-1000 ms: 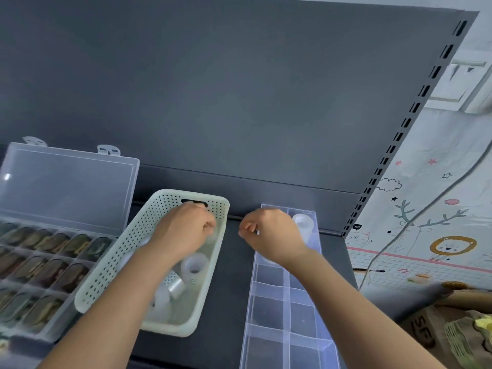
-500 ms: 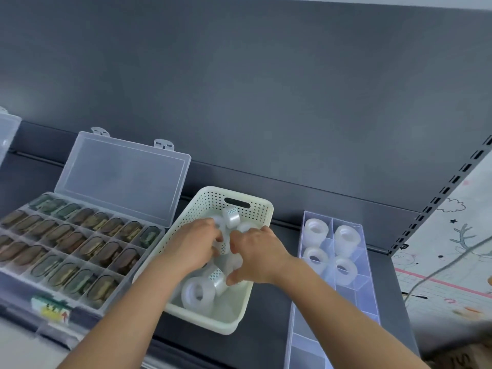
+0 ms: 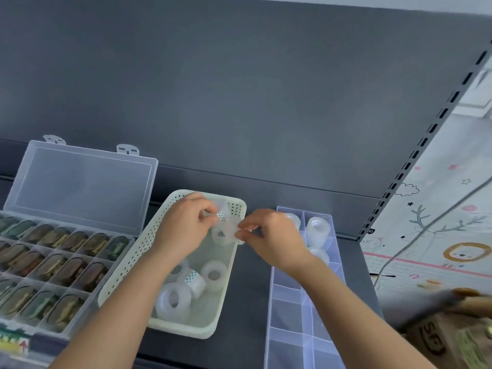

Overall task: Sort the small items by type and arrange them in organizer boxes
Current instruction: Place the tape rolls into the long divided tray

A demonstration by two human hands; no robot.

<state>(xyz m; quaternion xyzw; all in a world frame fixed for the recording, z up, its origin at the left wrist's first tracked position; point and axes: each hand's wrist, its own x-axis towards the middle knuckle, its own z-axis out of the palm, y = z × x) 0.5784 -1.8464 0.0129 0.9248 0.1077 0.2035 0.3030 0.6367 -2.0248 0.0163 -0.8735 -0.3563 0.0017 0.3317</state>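
Centre of frame, over far end of white basket (image 3: pixel 127 265): left hand (image 3: pixel 186 225), fingers curled, pinches upper roll (image 3: pixel 223 210) of clear tape. Right hand (image 3: pixel 271 235), just right of it, pinches lower roll (image 3: pixel 223 235) by its edge between thumb and fingertip. Loose rolls (image 3: pixel 173 299) lie lower in basket. More rolls (image 3: pixel 318 227) sit in far compartments of clear organizer box (image 3: pixel 292 315), right of centre.
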